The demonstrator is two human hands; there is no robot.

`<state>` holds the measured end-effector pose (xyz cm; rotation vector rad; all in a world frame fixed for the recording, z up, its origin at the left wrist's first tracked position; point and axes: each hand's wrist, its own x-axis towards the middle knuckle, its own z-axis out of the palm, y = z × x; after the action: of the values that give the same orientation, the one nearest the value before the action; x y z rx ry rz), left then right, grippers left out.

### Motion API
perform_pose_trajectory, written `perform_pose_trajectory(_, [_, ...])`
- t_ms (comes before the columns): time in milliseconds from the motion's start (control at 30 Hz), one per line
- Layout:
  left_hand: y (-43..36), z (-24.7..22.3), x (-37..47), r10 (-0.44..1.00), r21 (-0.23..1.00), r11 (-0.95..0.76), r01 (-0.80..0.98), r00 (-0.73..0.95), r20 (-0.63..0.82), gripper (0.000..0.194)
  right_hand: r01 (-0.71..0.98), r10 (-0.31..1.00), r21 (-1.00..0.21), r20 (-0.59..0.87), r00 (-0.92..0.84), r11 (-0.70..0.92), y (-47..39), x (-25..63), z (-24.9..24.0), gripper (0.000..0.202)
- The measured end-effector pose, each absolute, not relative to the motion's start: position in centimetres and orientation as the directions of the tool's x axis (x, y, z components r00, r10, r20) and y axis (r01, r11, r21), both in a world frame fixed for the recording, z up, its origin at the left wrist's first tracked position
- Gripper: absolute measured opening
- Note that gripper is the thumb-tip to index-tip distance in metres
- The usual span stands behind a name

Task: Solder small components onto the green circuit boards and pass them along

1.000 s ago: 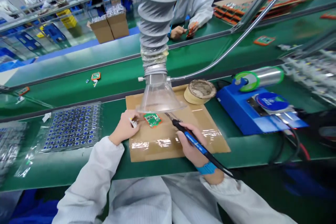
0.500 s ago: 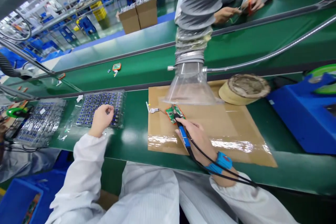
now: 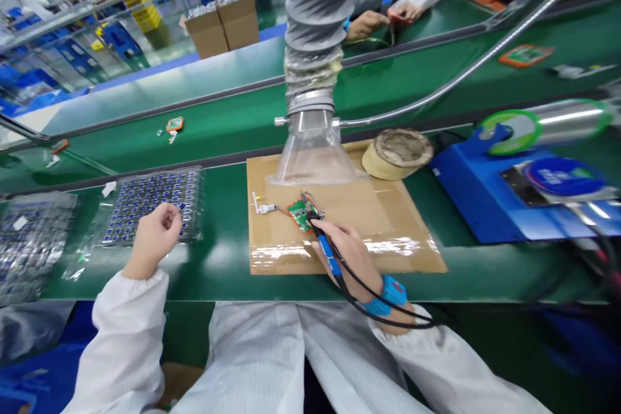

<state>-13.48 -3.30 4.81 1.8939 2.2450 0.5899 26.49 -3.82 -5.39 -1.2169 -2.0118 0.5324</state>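
Note:
My left hand [image 3: 153,237] is closed in a pinch at the front of a clear tray [image 3: 193,231] filled with rows of small blue-topped components. A small blue component [image 3: 181,207] shows at its fingertips. My right hand [image 3: 350,251] is wrapped round a soldering iron [image 3: 328,252] with a blue and black handle and a black cable. The iron's front end is over a green circuit board [image 3: 299,213] with an orange edge, so its tip is hard to make out. From the board, thin wires run to a white connector piece [image 3: 266,209] on its left.
A cardboard mat [image 3: 388,226] lies under the board. Above it hangs a clear extraction hood [image 3: 313,152], with a round pot [image 3: 396,152] behind right. A blue soldering unit [image 3: 466,191] stands right; more trays [image 3: 36,246] lie left. A co-worker's hands [image 3: 376,22] work across the belt.
The view has swung right. My left hand has drawn back toward the tray's front right, and a blue component shows at its fingertips. My right hand keeps the iron at the board.

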Motion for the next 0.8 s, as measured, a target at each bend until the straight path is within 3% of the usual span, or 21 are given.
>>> perform_pose_trajectory(100, [-3.6, 3.2, -8.4, 0.928, 0.600, -0.010, 0.800, -0.216, 0.303, 0.012, 0.560, 0.904, -0.711, 0.364, -0.224, 0.425, -4.0, 26.5, -4.8, 0.035])
perform_pose_trajectory(167, [-3.3, 1.8, -4.4, 0.924, 0.773, -0.087, 0.628, -0.240, 0.299, 0.018, 0.507, 0.921, -0.771, 0.354, -0.160, 0.385, -4.2, 26.2, -4.3, 0.033])
perform_pose_trajectory(267, [-1.9, 0.0, 0.8, 0.973, 0.969, -0.121, 0.213, -0.166, 0.158, 0.024, 0.336, 0.956, -0.896, 0.287, -0.063, 0.291, -4.4, 25.5, -3.7, 0.031])
perform_pose_trajectory(367, [-0.6, -0.8, 4.3, 0.987, 0.990, 0.129, -0.052, 0.107, -0.123, 0.029, 0.159, 0.977, -0.965, 0.211, -0.010, 0.210, -4.1, 24.5, -3.1, 0.031])
perform_pose_trajectory(433, [0.0, -0.8, 5.5, 0.924, 0.953, 0.300, -0.044, 0.263, -0.279, 0.034, 0.115, 0.984, -0.978, 0.176, 0.001, 0.175, -3.7, 24.0, -2.7, 0.032])
perform_pose_trajectory(500, [0.3, -0.7, 6.0, 0.885, 0.938, 0.345, 0.027, 0.323, -0.335, 0.033, 0.075, 0.989, -0.986, 0.149, 0.005, 0.148, -3.2, 23.6, -2.4, 0.033])
perform_pose_trajectory(633, [0.1, -0.3, 6.3, 0.901, 0.953, 0.272, 0.130, 0.312, -0.300, 0.025, -0.030, 0.995, -0.995, 0.094, -0.015, 0.093, -2.5, 23.4, -2.0, 0.038])
perform_pose_trajectory(800, [-0.5, -0.3, 6.4, 0.921, 0.958, 0.239, 0.159, 0.276, -0.276, 0.022, -0.101, 0.998, -0.994, 0.034, 0.053, 0.039, -2.3, 23.2, -1.8, 0.027])
